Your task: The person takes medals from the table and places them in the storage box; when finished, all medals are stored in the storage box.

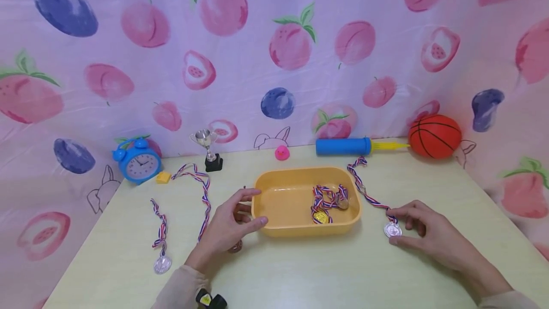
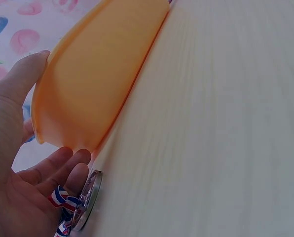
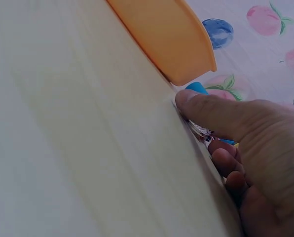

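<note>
My left hand [image 1: 229, 221] holds the left end of a yellow-orange plastic basin [image 1: 296, 231], thumb and index finger at its rim. Inside the basin's right half lie a gold medal [image 1: 320, 217] and a bronze-looking medal [image 1: 343, 203] with tangled striped ribbons. A bronze-coloured medal [image 1: 235, 247] is partly hidden by my left hand; in the left wrist view that medal [image 2: 89, 200] appears edge-on below the fingers. On the right, my right hand [image 1: 433, 235] reaches around a silver medal [image 1: 392, 230] lying on the table, thumb at its near edge, index finger by its ribbon [image 1: 362, 190].
Another silver medal [image 1: 162, 264] lies at the left. Along the back are a blue alarm clock [image 1: 140, 163], a yellow block [image 1: 163, 177], a trophy cup [image 1: 208, 149], a pink duck [image 1: 281, 152], a blue pump [image 1: 345, 146] and an orange basketball [image 1: 435, 136].
</note>
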A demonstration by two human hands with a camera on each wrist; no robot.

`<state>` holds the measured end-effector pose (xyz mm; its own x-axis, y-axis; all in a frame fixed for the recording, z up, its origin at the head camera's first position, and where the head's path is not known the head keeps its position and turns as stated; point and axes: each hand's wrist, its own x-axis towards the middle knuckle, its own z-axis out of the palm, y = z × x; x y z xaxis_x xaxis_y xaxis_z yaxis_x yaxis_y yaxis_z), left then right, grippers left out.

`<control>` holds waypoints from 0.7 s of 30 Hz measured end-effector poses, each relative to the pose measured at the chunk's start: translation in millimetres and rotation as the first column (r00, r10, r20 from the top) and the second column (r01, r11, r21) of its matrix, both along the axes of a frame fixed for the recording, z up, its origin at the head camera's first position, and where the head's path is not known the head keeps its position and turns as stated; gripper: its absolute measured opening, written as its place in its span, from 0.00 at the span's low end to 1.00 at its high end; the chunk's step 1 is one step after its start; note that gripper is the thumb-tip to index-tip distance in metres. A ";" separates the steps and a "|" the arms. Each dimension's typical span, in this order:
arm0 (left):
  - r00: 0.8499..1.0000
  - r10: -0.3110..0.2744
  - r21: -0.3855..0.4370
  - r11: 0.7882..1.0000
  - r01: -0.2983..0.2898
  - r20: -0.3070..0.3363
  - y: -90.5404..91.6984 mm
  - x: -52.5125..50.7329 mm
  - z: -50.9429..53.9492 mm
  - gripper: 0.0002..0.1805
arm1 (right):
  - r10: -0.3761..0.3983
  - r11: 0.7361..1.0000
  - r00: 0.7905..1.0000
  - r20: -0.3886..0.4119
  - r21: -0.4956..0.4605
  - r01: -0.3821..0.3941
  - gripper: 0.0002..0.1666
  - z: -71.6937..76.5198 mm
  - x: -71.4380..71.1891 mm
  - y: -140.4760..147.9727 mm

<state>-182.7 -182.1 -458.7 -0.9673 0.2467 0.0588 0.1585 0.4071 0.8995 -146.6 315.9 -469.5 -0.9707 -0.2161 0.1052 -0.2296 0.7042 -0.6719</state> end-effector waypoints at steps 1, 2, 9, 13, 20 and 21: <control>1.000 0.001 -0.001 1.000 -0.001 0.000 0.0 0.1 0.0 0.40 | -0.002 1.000 1.000 0.002 0.003 0.002 0.33 -0.7 -0.3 0.1; 1.000 0.001 -0.001 1.000 -0.001 0.001 0.0 0.2 -0.1 0.40 | -0.003 1.000 1.000 0.004 0.005 0.003 0.33 -1.2 -0.5 0.2; 1.000 0.009 -0.001 1.000 -0.009 0.005 0.0 0.1 0.1 0.40 | 0.009 1.000 1.000 -0.018 0.012 -0.009 0.29 -1.7 -1.4 2.5; 1.000 0.020 -0.006 1.000 -0.020 0.015 0.5 0.9 1.1 0.40 | 0.011 1.000 1.000 -0.019 0.025 -0.011 0.26 -1.1 -1.4 3.6; 1.000 0.020 -0.006 1.000 -0.020 0.017 0.6 1.1 0.5 0.39 | -0.036 0.999 0.996 0.085 0.038 0.033 0.25 0.7 -1.0 1.5; 1.000 0.017 -0.003 1.000 -0.017 0.017 0.5 0.9 0.2 0.39 | -0.042 0.999 0.994 0.097 0.038 0.038 0.25 0.8 -1.0 1.2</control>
